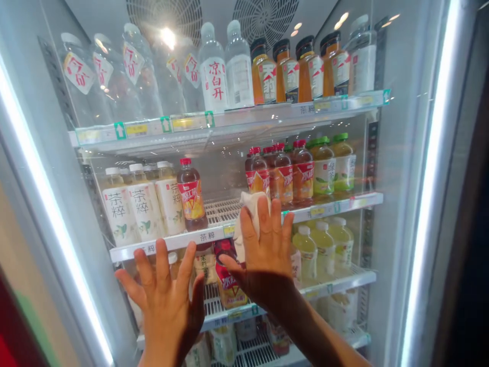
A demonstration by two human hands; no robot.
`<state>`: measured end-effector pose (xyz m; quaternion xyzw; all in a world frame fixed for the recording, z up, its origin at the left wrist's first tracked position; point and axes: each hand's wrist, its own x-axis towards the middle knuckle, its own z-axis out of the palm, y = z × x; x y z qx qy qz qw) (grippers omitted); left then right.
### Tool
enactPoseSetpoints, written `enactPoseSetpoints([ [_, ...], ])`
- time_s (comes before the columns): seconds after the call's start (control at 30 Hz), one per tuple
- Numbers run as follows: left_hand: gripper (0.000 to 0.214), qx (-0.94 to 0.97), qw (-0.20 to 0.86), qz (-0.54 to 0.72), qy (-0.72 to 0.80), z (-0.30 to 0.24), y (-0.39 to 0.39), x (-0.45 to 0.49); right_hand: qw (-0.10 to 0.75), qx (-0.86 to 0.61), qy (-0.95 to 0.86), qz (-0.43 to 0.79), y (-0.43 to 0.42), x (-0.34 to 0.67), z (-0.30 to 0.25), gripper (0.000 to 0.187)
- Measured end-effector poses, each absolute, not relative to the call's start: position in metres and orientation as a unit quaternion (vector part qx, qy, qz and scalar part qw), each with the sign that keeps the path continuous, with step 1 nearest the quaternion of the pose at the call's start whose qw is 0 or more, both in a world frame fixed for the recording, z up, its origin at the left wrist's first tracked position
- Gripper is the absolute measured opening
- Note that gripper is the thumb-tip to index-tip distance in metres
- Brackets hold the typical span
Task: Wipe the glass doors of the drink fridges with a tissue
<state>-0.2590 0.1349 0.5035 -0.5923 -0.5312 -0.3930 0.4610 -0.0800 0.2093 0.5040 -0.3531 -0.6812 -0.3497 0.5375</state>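
Observation:
I face the glass door (397, 153) of a drinks cooler. My left hand (168, 300) lies flat against the glass low down, fingers spread, holding nothing. My right hand (267, 255) presses a white cloth (248, 214) flat onto the glass at mid height, fingers stretched over it. Behind the glass, a lone red-capped iced tea bottle (191, 196) stands on the middle shelf just above my left hand. A row of like bottles (280, 173) stands behind the cloth.
The top shelf (229, 125) carries clear water bottles and orange juice bottles. White tea bottles (143, 204) fill the middle shelf's left. Yellow-green drinks (324, 244) stand lower right. Lit strips run down both door edges, with the door frame (439, 204) at right.

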Motion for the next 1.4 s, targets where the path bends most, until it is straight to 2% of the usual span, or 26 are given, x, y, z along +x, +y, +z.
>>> enactPoseSetpoints([
  [0.2,0.09,-0.614,0.435,-0.358,-0.553,0.476,0.123,-0.262,0.5,-0.357,-0.706,-0.351,0.202,-0.089,0.45,0.087],
  [0.4,0.098,-0.622,0.455,-0.339,-0.54,0.467,0.116,-0.253,0.548,-0.396,-0.666,-0.315,0.212,-0.079,0.459,0.085],
  [0.57,0.094,-0.624,0.453,-0.351,-0.532,0.462,0.119,-0.244,0.517,-0.373,-0.697,-0.327,0.214,-0.06,0.409,0.084],
  [0.77,0.097,-0.64,0.443,-0.37,-0.507,0.458,0.135,-0.212,0.543,-0.422,-0.653,-0.317,0.237,-0.013,0.442,0.083],
  [0.97,0.098,-0.646,0.441,-0.361,-0.507,0.46,0.154,-0.151,0.51,-0.39,-0.691,-0.333,0.245,0.035,0.398,0.083],
  [1.17,0.092,-0.638,0.422,-0.387,-0.515,0.464,0.184,-0.073,0.525,-0.401,-0.681,-0.314,0.282,0.117,0.437,0.086],
  [1.33,0.09,-0.623,0.416,-0.416,-0.515,0.454,0.206,-0.03,0.515,-0.367,-0.699,-0.335,0.288,0.159,0.403,0.081],
  [1.4,0.09,-0.615,0.426,-0.405,-0.525,0.452,0.212,-0.023,0.525,-0.364,-0.694,-0.332,0.293,0.172,0.407,0.08],
])
